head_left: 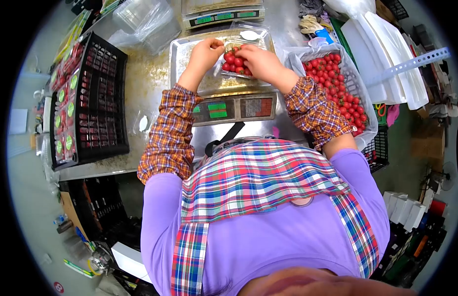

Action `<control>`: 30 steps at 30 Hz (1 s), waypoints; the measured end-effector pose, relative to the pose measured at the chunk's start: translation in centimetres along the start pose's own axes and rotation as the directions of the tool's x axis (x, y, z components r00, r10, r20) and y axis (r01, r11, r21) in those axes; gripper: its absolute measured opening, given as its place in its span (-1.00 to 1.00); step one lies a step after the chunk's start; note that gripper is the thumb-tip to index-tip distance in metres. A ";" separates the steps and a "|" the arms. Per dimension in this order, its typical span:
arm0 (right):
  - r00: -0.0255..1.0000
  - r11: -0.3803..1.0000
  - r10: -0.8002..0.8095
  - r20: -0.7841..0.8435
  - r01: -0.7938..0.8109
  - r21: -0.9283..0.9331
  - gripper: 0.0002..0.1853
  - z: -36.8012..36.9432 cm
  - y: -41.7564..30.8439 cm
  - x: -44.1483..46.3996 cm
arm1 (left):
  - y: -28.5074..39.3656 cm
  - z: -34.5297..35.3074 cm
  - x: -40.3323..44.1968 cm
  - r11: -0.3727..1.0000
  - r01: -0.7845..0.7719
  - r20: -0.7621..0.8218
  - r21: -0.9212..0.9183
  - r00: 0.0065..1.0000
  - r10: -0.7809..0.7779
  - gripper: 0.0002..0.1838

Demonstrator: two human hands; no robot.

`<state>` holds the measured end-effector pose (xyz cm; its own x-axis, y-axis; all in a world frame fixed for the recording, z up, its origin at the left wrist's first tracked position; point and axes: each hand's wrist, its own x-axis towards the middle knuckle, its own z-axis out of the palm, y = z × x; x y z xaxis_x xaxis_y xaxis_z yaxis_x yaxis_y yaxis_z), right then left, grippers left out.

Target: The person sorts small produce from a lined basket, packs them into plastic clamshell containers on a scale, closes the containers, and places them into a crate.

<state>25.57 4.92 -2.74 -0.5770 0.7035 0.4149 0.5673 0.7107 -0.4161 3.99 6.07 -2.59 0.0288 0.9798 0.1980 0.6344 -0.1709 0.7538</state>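
Observation:
A small clear pack of red cherry tomatoes (233, 63) sits on the metal pan of a weighing scale (199, 89), whose green display faces me. My left hand (205, 55) is just left of the pack, thumb and fingers pinched together; what is between them, if anything, is too small to make out. Over the pack's right side, my right hand (262, 62) has its fingers bent down onto the tomatoes, the fingertips partly hidden among them. Behind the pack, a clear plastic tray with a white oval label (249, 35) lies on the pan.
To the right stands a lined crate of loose cherry tomatoes (332, 81). At left, a black crate (101, 98) holds several filled packs. A second scale (224, 18) and clear empty trays (140, 22) are at the back. White foam boxes (382, 54) stand at far right.

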 end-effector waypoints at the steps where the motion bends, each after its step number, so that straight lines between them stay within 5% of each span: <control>1: 0.998 0.998 0.026 0.054 -0.023 -0.050 -0.69 -0.9 -0.7 -0.6 | -0.3 0.0 -0.2 1.000 -0.016 0.002 -0.005 1.000 0.016 -0.79; 4: 0.985 0.988 0.121 0.126 -0.108 -0.106 -0.67 -3.0 -1.6 -2.2 | 0.5 -1.2 -0.8 0.997 0.067 0.030 -0.030 0.997 -0.066 -0.74; 6: 0.987 0.986 0.155 0.035 -0.153 -0.069 -0.69 -3.5 -1.3 -3.2 | -2.6 -0.2 0.1 0.997 0.035 -0.050 -0.068 0.998 -0.038 -0.69; 8: 0.975 0.975 0.218 0.051 -0.215 -0.061 -0.66 -3.4 -0.5 -3.4 | 0.0 -0.3 0.2 0.978 0.170 -0.060 -0.123 0.982 -0.178 -0.61; 11: 0.982 0.981 0.185 0.034 -0.186 0.046 -0.65 -3.0 -0.9 -2.9 | 0.1 1.1 2.3 0.968 0.250 -0.011 -0.012 0.968 -0.250 -0.48; 16: 0.962 0.976 0.201 -0.186 -0.180 0.124 -0.58 -2.1 -1.4 -2.6 | 0.9 2.3 5.0 0.679 0.535 0.306 -0.503 0.845 -0.439 -0.45; 17: 0.948 0.981 0.145 -0.283 -0.101 0.164 -0.55 -1.9 -0.4 -2.7 | 1.5 1.7 4.6 0.646 0.510 0.316 -0.568 0.860 -0.401 -0.44; 21: 0.809 0.756 0.544 -0.222 -0.358 0.548 -0.64 -4.1 2.2 -4.5 | 2.4 -0.9 2.8 0.745 0.356 0.253 -0.563 0.933 -0.255 -0.41; 22: 0.773 0.761 0.547 -0.323 -0.298 0.576 -0.65 -4.1 2.9 -4.9 | 2.5 -1.8 2.1 0.803 0.299 0.234 -0.515 0.951 -0.204 -0.41; 24: 0.650 0.484 0.752 -0.105 -0.437 0.758 -0.58 -5.0 3.4 -5.7 | 1.3 -2.4 1.2 0.925 0.131 0.256 -0.356 0.966 -0.038 -0.55; 26: 0.677 0.519 0.735 -0.036 -0.528 0.672 -0.48 -4.3 3.5 -5.8 | 0.7 -2.5 -0.8 0.969 -0.058 0.283 -0.241 0.951 0.127 -0.59; 27: 0.689 0.537 0.724 0.002 -0.566 0.625 -0.43 -3.9 3.2 -5.7 | 2.0 -2.9 -2.0 0.968 -0.246 0.229 -0.043 0.941 0.249 -0.53; 30: 0.742 0.567 0.629 0.233 -0.642 0.516 -0.28 -3.6 1.0 -5.0 | 2.4 -2.7 -4.2 0.923 -0.358 0.184 0.143 0.926 0.330 -0.50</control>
<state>31.14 2.12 -2.28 -0.2079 0.9678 -0.1422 0.3886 -0.0517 -0.9200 3.30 1.30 0.11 0.3781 0.8697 0.3174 0.6859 -0.4934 0.5349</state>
